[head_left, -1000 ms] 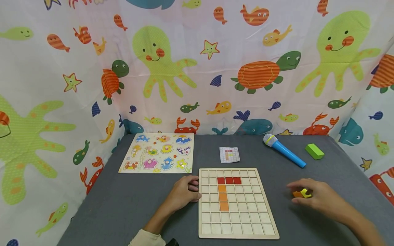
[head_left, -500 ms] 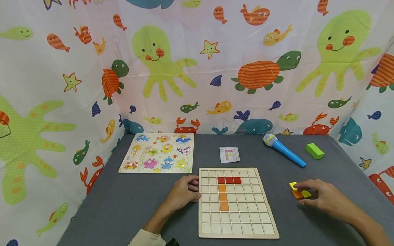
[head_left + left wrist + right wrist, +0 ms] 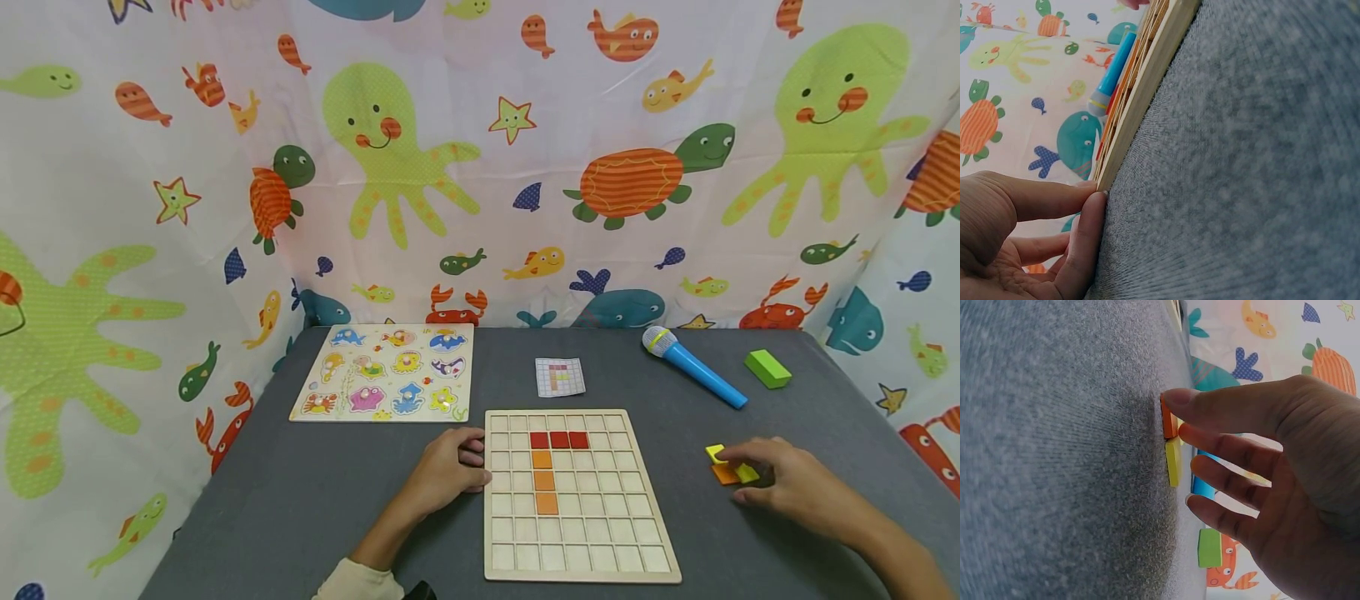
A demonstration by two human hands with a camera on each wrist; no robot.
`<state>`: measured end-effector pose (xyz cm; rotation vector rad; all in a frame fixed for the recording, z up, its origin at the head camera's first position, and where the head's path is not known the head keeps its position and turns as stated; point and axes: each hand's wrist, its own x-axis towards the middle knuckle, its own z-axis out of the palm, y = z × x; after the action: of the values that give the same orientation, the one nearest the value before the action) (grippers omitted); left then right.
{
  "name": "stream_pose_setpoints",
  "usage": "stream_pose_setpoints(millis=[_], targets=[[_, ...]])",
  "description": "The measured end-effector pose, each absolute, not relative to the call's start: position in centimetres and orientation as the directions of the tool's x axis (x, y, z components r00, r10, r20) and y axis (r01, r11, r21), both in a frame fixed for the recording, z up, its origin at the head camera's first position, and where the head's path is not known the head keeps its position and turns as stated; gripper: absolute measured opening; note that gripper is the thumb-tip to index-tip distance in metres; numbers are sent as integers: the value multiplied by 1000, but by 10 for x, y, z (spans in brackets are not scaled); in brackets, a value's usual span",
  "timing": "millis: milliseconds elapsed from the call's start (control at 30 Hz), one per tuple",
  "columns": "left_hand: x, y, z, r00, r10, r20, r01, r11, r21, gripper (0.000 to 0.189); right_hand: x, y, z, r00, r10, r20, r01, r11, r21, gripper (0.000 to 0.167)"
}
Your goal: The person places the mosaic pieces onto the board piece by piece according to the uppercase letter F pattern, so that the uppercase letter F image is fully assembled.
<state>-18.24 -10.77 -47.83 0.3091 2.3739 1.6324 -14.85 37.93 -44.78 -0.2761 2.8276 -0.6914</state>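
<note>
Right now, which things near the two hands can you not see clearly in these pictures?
- Yellow pieces and orange piece: head view, the right hand covers part of them; their shapes and number stay unclear.
- Pattern card: head view, too small to read fully.
- Grid board: left wrist view, seen edge-on; its cells are hidden.
- Left hand: head view, the fingertips at the board's edge are partly hidden.
</note>
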Motion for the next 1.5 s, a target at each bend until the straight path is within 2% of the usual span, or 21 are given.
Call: stream_pose_setpoints(millis=[933, 1500], targets=[[-182, -108, -478, -946, 313, -81, 32, 343, 939, 62, -153, 378, -450, -957, -239, -164, -143, 881, -451, 46], [-183, -108, -480, -947, 311, -73, 43, 351, 935, 61, -151, 378, -452, -957, -259, -133, -188, 898, -398, 29]])
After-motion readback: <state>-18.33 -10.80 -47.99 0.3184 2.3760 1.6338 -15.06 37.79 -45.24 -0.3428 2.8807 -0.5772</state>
